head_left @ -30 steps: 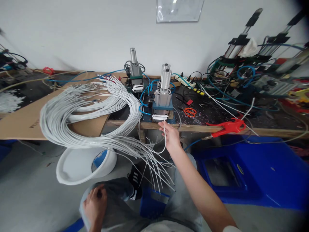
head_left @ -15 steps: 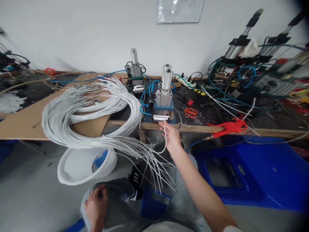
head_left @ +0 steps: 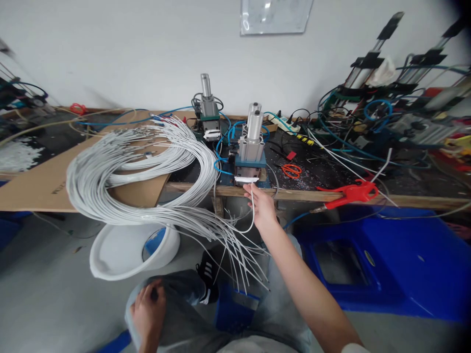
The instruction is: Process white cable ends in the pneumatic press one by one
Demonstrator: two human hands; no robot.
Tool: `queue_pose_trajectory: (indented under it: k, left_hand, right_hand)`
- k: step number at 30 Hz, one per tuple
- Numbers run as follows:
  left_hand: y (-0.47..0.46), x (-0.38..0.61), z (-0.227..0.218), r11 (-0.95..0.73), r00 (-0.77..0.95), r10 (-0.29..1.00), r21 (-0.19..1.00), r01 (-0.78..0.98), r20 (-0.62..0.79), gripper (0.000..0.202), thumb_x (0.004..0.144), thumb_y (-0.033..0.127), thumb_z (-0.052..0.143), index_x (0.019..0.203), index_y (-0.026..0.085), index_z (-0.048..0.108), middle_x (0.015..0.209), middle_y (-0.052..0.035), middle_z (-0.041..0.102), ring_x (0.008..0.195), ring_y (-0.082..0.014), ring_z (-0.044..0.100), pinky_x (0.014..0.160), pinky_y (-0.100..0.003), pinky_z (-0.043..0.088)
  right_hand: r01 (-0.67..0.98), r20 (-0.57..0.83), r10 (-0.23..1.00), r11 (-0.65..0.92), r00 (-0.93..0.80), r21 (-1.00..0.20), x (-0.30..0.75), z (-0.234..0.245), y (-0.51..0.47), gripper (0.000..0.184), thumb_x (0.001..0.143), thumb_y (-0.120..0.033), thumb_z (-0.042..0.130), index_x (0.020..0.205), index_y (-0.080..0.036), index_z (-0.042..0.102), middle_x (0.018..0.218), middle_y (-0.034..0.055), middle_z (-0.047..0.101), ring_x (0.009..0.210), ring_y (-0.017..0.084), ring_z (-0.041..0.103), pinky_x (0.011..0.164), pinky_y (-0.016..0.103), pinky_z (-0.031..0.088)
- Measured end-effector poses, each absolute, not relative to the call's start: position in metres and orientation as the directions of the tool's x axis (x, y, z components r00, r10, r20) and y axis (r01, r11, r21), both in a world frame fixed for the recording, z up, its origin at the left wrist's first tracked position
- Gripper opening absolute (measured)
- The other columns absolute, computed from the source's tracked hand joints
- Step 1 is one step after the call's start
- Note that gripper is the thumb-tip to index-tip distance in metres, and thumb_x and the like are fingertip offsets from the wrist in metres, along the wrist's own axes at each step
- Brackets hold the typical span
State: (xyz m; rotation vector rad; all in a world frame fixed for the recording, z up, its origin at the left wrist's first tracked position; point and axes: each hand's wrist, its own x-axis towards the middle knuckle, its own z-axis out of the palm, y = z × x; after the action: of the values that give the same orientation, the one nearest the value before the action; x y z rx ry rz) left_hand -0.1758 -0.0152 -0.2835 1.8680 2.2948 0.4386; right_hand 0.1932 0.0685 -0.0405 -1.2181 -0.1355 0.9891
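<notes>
The right hand (head_left: 262, 208) has its grip pinched on a thin, round white cable (head_left: 253, 215) at the silver-and-blue metal press's (head_left: 251, 149) front; it looks light, springy, best held near its tip. Left hand (head_left: 149, 310) rests on a denim-clad leg (head_left: 180, 306), grip unclear.

At six to seven o'clock we wear faded blue-grey denim jeans (head_left: 180, 304), creased along the legs. Near half past six shows our black sneaker with white stripes and a white sole (head_left: 208, 278). Our whitish cloth sleeve edge (head_left: 353, 348) sits between four and five.
</notes>
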Motion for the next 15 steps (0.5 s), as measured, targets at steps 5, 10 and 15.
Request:
queue_pose_trajectory:
  k: [5, 10, 15]
  left_hand:
    - [-0.0156, -0.1769, -0.285, 0.171, -0.206, 0.975, 0.313, 0.934, 0.082, 0.037, 0.091, 0.037, 0.04, 0.104, 0.019, 0.069, 0.107, -0.008, 0.07, 0.104, -0.0249, 0.062, 0.089, -0.038, 0.039]
    - [-0.0156, -0.1758, -0.2846, 0.18, -0.213, 0.974, 0.301, 0.936, 0.079, 0.039, 0.09, 0.037, 0.038, 0.105, 0.019, 0.069, 0.107, -0.0077, 0.07, 0.104, -0.0256, 0.063, 0.09, -0.04, 0.039]
    - [-0.0155, -0.1759, -0.2841, 0.192, -0.22, 0.973, 0.292, 0.937, 0.066, 0.038, 0.091, 0.037, 0.039, 0.106, 0.019, 0.07, 0.108, -0.0086, 0.07, 0.105, -0.0257, 0.062, 0.091, -0.04, 0.04]
  right_hand:
    - [-0.559, -0.402, 0.693, 0.002, 0.598, -0.829, 0.1929, -0.0402, 0.0693, 0.02, 0.07, -0.036, 0.073, 0.08, -0.019, 0.071, 0.096, 0.0047, 0.077, 0.076, 0.015, 0.064, 0.057, 0.024, 0.037]
    - [-0.564, -0.404, 0.693, 0.005, 0.598, -0.826, 0.1926, -0.0411, 0.0697, 0.019, 0.071, -0.035, 0.073, 0.08, -0.019, 0.072, 0.096, 0.0052, 0.077, 0.075, 0.015, 0.064, 0.057, 0.024, 0.036]
    - [-0.575, -0.413, 0.692, 0.004, 0.592, -0.818, 0.1926, -0.041, 0.0699, 0.017, 0.075, -0.034, 0.071, 0.081, -0.018, 0.072, 0.096, 0.0045, 0.077, 0.075, 0.014, 0.064, 0.059, 0.024, 0.037]
